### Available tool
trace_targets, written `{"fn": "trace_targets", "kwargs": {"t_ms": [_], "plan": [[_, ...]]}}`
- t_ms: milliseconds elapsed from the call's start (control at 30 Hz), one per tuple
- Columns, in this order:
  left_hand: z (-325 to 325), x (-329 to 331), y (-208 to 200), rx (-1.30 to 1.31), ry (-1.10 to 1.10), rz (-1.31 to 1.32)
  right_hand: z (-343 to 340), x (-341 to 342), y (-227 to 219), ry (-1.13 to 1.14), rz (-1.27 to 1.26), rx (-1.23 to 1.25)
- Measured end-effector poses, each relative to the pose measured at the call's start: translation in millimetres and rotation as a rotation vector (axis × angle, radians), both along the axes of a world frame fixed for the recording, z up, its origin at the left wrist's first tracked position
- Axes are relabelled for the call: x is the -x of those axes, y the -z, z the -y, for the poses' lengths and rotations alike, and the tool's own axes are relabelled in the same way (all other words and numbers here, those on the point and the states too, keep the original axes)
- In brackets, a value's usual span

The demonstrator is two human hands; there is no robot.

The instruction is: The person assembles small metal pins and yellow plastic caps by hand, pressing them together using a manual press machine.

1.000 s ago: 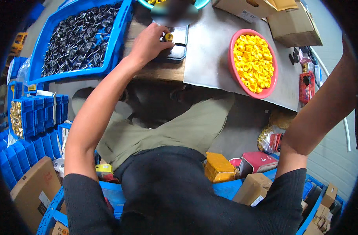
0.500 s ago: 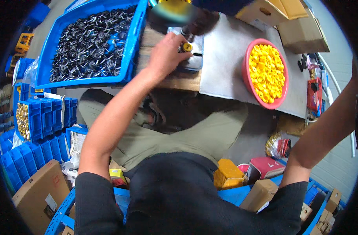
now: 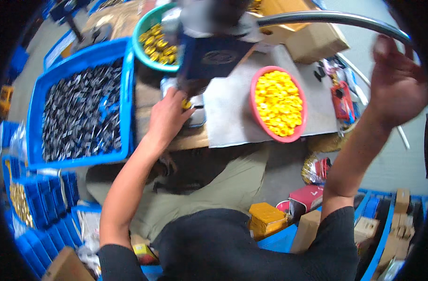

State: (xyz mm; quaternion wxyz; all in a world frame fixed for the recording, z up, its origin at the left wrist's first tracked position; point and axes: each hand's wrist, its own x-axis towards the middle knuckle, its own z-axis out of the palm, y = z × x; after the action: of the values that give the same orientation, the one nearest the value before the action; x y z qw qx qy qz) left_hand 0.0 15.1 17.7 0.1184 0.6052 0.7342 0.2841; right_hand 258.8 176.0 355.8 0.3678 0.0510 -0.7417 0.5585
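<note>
My left hand (image 3: 166,117) is closed at the base of a dark bench press (image 3: 214,54), its thumb and fingers around a small yellow cap-like part (image 3: 186,104). The part sits right under the press head, partly hidden by my fingers. A long curved metal lever (image 3: 336,18) runs from the press to the upper right. My right hand (image 3: 397,89) is raised there, its fingers bent up against the lever's end; motion blur softens them.
A blue tray (image 3: 128,98) of black wheel-like parts with metal pins stands left. A teal bowl (image 3: 138,44) of gold-and-black parts is behind it. Right of the press, a pink bowl (image 3: 252,100) holds yellow caps. Cardboard boxes (image 3: 312,44) stand at the back right.
The head view has shifted, bringing the lever, the teal bowl and my right hand into sight. My left hand stays at the press base with the yellow part.
</note>
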Motion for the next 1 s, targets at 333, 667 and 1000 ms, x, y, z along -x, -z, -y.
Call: {"fn": "trace_targets", "kwargs": {"t_ms": [333,667,1000], "plan": [[5,10,-14,-0.203,-0.066,0.206,-62,-35,291,1.005,0.833,-0.911],[85,5,-30,0.368,-0.126,1.934,-40,-31,288,0.964,1.013,-0.855],[95,191,-88,-0.111,-0.269,2.038,-41,-36,288,0.962,1.029,-0.818]]}}
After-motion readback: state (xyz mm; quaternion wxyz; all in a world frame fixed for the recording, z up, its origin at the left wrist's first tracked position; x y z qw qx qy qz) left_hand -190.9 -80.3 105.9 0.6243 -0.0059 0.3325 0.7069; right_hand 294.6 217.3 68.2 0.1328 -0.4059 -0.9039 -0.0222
